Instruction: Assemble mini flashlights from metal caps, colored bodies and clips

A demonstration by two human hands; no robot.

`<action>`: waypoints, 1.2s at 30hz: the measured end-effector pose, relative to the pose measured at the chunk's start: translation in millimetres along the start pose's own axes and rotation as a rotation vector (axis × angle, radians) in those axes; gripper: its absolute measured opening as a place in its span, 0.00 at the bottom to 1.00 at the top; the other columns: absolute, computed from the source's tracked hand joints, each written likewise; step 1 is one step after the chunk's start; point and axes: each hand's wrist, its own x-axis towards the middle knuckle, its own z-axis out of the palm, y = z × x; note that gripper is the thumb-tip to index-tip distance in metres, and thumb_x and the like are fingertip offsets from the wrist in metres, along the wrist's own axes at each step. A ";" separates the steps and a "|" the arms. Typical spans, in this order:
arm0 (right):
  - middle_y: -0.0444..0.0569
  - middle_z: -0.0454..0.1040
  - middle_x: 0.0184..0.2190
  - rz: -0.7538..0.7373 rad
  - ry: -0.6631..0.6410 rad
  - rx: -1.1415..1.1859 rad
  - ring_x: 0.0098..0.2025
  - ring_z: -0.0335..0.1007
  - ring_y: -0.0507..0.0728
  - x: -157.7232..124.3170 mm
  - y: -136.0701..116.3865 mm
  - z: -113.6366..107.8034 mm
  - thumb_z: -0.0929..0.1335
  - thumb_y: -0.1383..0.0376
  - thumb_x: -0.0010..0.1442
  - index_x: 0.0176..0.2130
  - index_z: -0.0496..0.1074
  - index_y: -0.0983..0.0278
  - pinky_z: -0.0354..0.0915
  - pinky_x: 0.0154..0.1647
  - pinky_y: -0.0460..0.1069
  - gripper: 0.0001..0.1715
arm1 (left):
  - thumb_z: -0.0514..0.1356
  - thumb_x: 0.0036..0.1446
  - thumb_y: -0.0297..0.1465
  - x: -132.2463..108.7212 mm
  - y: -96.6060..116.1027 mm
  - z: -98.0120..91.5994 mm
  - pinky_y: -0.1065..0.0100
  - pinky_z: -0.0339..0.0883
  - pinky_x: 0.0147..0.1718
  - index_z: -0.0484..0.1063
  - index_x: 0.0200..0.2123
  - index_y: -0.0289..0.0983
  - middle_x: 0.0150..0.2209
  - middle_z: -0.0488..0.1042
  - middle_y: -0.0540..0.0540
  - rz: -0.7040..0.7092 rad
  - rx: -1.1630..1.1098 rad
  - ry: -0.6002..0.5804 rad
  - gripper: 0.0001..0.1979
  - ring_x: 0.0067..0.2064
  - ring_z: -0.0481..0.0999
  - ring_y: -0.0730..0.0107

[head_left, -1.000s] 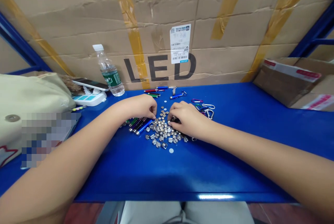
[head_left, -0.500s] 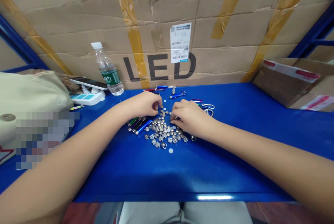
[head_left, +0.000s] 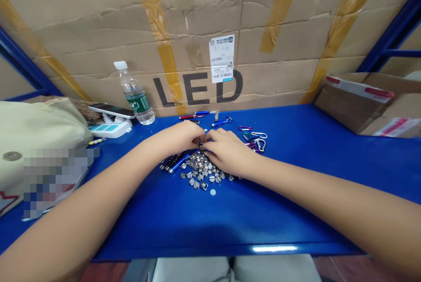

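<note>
My left hand (head_left: 190,134) and my right hand (head_left: 225,149) meet fingertip to fingertip over the back of a pile of small silvery metal pieces (head_left: 200,166). Both are closed in a pinch; what lies between the fingertips is too small and hidden to make out. Several slim metal tubes, one of them blue (head_left: 180,163), lie side by side left of the pile, partly under my left hand. Beyond my right hand are several carabiners (head_left: 259,135) in silver, purple and green. A flat pale disc (head_left: 213,192) lies in front of the pile.
Finished-looking blue (head_left: 219,123) and red tubes (head_left: 189,117) with clips lie at the back of the blue table (head_left: 263,212). A water bottle (head_left: 139,100), power strip (head_left: 112,128), phone (head_left: 112,109) and pale bag (head_left: 39,133) stand left. An open carton (head_left: 355,102) sits right; a large cardboard box (head_left: 197,19) walls the back.
My right hand has moved left and my left hand slightly right, so their fingertips now meet. More of the carabiners shows. The view has shifted slightly.
</note>
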 end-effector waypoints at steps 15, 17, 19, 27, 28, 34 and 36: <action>0.54 0.71 0.43 0.072 -0.079 0.015 0.46 0.62 0.61 -2.8 8.0 -4.6 0.63 0.65 0.63 0.41 0.77 0.62 0.56 0.39 0.52 0.14 | 0.59 0.54 0.39 -11.9 1.5 -6.7 0.71 0.58 0.27 0.76 0.31 0.38 0.30 0.77 0.49 -0.135 -0.166 -0.125 0.11 0.29 0.72 0.71; 0.53 0.71 0.43 0.077 -0.089 0.016 0.45 0.62 0.60 -3.2 7.5 -6.2 0.62 0.67 0.62 0.39 0.77 0.62 0.56 0.40 0.52 0.13 | 0.60 0.53 0.37 -9.8 5.7 -4.6 0.71 0.58 0.26 0.76 0.30 0.37 0.30 0.77 0.48 -0.158 -0.138 -0.132 0.09 0.29 0.71 0.71; 0.53 0.71 0.44 0.083 -0.095 0.020 0.45 0.62 0.59 -3.5 6.6 -8.0 0.63 0.68 0.62 0.37 0.77 0.63 0.56 0.40 0.52 0.13 | 0.60 0.52 0.34 -7.4 6.7 -1.5 0.71 0.58 0.26 0.76 0.31 0.37 0.29 0.77 0.48 -0.171 -0.132 -0.126 0.08 0.29 0.71 0.70; 0.53 0.71 0.41 0.092 -0.067 0.063 0.43 0.63 0.59 -2.0 8.6 -7.0 0.66 0.68 0.56 0.36 0.74 0.65 0.59 0.41 0.52 0.07 | 0.60 0.52 0.34 -6.5 6.3 -0.8 0.71 0.58 0.27 0.75 0.32 0.36 0.31 0.77 0.47 -0.167 -0.129 -0.137 0.08 0.30 0.71 0.69; 0.53 0.71 0.40 0.082 -0.058 0.069 0.43 0.63 0.59 -2.0 9.2 -6.6 0.66 0.69 0.56 0.36 0.74 0.66 0.59 0.41 0.52 0.07 | 0.60 0.53 0.34 -6.8 7.1 -1.3 0.71 0.57 0.27 0.75 0.32 0.36 0.31 0.77 0.47 -0.167 -0.124 -0.135 0.08 0.30 0.71 0.69; 0.51 0.72 0.41 -0.034 -0.027 0.048 0.44 0.64 0.58 -5.1 12.6 -7.6 0.67 0.70 0.57 0.35 0.75 0.63 0.58 0.43 0.52 0.06 | 0.61 0.51 0.34 -3.6 6.3 4.0 0.71 0.55 0.26 0.74 0.30 0.35 0.28 0.75 0.47 -0.144 -0.132 -0.071 0.07 0.28 0.69 0.70; 0.51 0.72 0.42 -0.053 -0.027 0.037 0.44 0.64 0.58 -6.2 14.2 -7.7 0.68 0.70 0.57 0.34 0.76 0.62 0.57 0.43 0.53 0.06 | 0.61 0.51 0.34 -2.2 5.5 6.1 0.70 0.55 0.26 0.74 0.30 0.35 0.27 0.75 0.47 -0.130 -0.120 -0.049 0.07 0.27 0.69 0.70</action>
